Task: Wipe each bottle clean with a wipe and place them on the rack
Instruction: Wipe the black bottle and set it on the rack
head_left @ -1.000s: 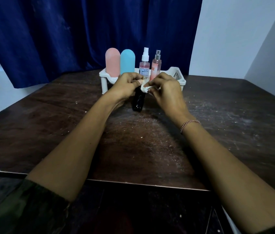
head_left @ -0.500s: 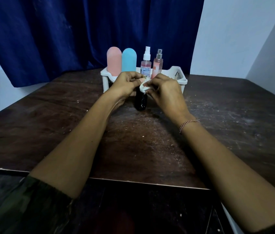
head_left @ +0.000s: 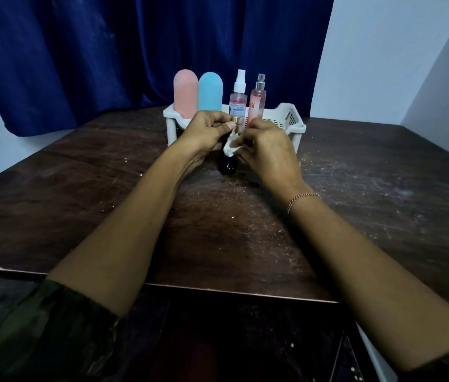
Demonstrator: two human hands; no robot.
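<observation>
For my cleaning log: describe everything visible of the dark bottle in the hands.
The dark bottle is small, glossy, near black, with a gold-coloured top. It is upright before the white rack, base near the table; contact unclear. The left hand pinches its top; the right hand presses a white wipe against its upper body.

A dark brown wooden table (head_left: 355, 216) fills the middle, its top scratched and dusted with pale specks, with a thin light line along its near edge. Behind it a deep blue curtain (head_left: 93, 51) hangs in heavy folds. To the right, plain white walls (head_left: 383, 56) meet in a corner. Pale floor (head_left: 2, 158) shows at left. The light is dim and even
</observation>
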